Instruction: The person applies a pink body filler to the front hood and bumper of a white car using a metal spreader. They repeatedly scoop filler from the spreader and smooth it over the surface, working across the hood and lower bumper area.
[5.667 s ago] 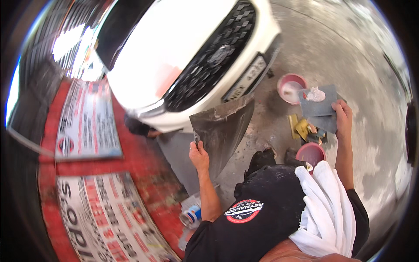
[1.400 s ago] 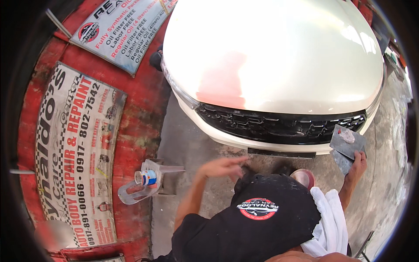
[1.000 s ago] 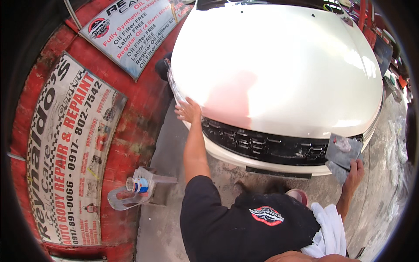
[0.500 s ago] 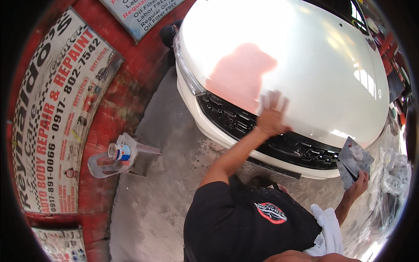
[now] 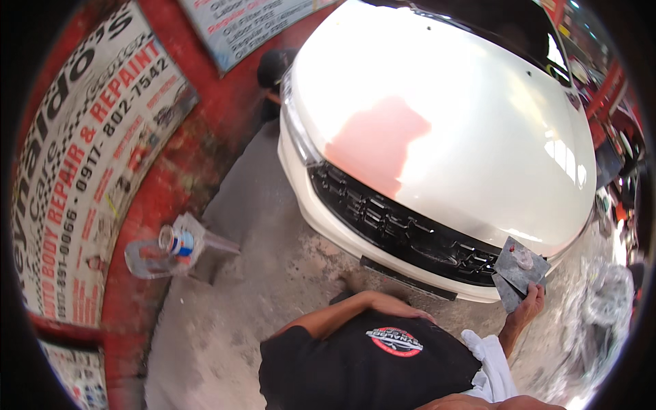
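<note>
In my right hand [image 5: 526,306] is a grey putty board [image 5: 517,273], made of thin flat plates that overlap. On its top face sits a pale lump of putty [image 5: 523,258] with a small red spot. The fingers close round the board's near edge, in front of the car's right corner. My left hand [image 5: 412,313] lies against the front of my black shirt [image 5: 342,362], its fingers stretched out and partly hidden by the cloth. Beyond stands a white car hood [image 5: 478,157] with a dull pink patch [image 5: 377,143] above the black grille [image 5: 383,222].
At left, a grey stool or chair [image 5: 147,261] carries an open can [image 5: 176,240]. Clear plastic sheeting [image 5: 601,307] lies at right. A white cloth [image 5: 488,362] hangs by my right arm. Someone dark-clad [image 5: 273,72] is partly visible beside the car's far left corner.
My left hand has left the hood near the pink patch and come back to my shirt front. My right hand keeps the putty board. The view has shifted somewhat.
</note>
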Action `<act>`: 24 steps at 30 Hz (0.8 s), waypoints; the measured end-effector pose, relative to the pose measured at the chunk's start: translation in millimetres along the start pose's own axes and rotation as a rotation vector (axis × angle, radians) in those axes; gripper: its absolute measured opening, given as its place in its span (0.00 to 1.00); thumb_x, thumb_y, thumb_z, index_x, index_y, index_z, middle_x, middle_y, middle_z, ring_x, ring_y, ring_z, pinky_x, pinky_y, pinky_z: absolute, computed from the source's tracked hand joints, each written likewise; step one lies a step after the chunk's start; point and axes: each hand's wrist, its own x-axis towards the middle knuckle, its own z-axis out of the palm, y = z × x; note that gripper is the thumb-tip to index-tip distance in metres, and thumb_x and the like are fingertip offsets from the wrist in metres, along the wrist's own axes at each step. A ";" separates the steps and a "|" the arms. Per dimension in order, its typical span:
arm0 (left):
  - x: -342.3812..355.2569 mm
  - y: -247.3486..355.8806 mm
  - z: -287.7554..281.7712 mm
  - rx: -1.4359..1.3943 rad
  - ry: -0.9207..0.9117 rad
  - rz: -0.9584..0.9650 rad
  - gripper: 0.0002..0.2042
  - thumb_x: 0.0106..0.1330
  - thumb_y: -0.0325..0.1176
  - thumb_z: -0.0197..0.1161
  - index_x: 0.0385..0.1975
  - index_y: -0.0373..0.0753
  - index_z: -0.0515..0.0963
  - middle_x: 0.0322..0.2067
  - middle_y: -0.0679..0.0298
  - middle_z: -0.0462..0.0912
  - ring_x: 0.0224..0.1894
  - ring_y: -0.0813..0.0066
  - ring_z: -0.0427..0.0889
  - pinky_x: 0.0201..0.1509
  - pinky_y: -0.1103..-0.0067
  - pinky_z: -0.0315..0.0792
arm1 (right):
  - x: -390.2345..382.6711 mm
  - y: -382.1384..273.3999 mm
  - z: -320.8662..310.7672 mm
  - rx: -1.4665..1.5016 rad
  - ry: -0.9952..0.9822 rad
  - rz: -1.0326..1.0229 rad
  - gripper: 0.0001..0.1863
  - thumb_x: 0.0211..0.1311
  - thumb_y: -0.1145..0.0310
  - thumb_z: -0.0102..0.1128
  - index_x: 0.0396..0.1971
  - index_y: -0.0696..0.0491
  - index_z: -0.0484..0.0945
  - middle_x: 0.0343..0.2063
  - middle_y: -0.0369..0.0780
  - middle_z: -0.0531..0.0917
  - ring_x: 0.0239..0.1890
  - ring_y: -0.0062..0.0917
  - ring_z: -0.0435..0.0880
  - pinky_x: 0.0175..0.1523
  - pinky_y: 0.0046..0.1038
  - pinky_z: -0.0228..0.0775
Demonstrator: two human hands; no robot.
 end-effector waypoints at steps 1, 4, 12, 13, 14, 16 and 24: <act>-19.5 -52.2 1.4 -0.102 0.088 -0.096 0.36 0.79 0.57 0.39 0.77 0.37 0.46 0.78 0.54 0.44 0.79 0.63 0.45 0.79 0.73 0.43 | -4.3 -6.3 5.0 -0.020 0.006 0.002 0.09 0.65 0.69 0.55 0.26 0.56 0.74 0.25 0.32 0.74 0.30 0.14 0.69 0.37 0.19 0.62; -122.1 2.8 -23.8 0.199 0.141 -0.302 0.32 0.76 0.57 0.51 0.72 0.43 0.64 0.69 0.57 0.68 0.71 0.65 0.65 0.74 0.74 0.56 | -11.0 -7.4 4.7 -0.120 0.029 -0.012 0.08 0.64 0.69 0.56 0.26 0.56 0.75 0.24 0.30 0.73 0.30 0.13 0.67 0.36 0.20 0.60; -236.4 49.4 -299.9 0.554 2.267 -0.022 0.32 0.77 0.52 0.47 0.67 0.29 0.67 0.66 0.40 0.69 0.72 0.51 0.64 0.74 0.64 0.58 | -30.7 -30.0 37.3 -0.132 -0.032 0.060 0.07 0.61 0.70 0.60 0.25 0.56 0.75 0.21 0.26 0.70 0.26 0.11 0.64 0.30 0.21 0.55; -215.9 60.1 -311.8 0.624 2.339 -0.215 0.34 0.77 0.53 0.47 0.68 0.28 0.63 0.68 0.39 0.64 0.73 0.49 0.60 0.75 0.62 0.54 | -32.8 -33.4 40.6 -0.125 -0.029 0.060 0.08 0.61 0.70 0.60 0.24 0.56 0.75 0.20 0.26 0.70 0.25 0.11 0.64 0.29 0.21 0.54; -186.6 66.6 -320.0 0.695 2.405 -0.418 0.36 0.76 0.54 0.46 0.70 0.27 0.58 0.69 0.37 0.60 0.75 0.46 0.56 0.77 0.59 0.49 | -33.3 -34.3 43.3 -0.114 -0.032 0.061 0.08 0.61 0.70 0.60 0.24 0.56 0.75 0.19 0.25 0.69 0.24 0.11 0.63 0.29 0.21 0.53; -142.9 59.5 -326.6 0.869 2.398 -0.550 0.39 0.76 0.56 0.45 0.73 0.27 0.52 0.72 0.35 0.52 0.77 0.42 0.48 0.78 0.55 0.42 | -32.5 -26.3 32.2 -0.155 0.013 0.003 0.08 0.61 0.70 0.60 0.24 0.57 0.75 0.19 0.25 0.69 0.24 0.10 0.63 0.28 0.21 0.53; 48.9 38.2 -197.8 1.480 1.772 -0.037 0.47 0.71 0.71 0.29 0.75 0.32 0.51 0.74 0.34 0.44 0.78 0.39 0.41 0.78 0.47 0.36 | -4.2 -21.2 40.3 -0.181 -0.004 0.016 0.10 0.60 0.69 0.61 0.23 0.58 0.75 0.19 0.26 0.71 0.24 0.10 0.64 0.29 0.22 0.56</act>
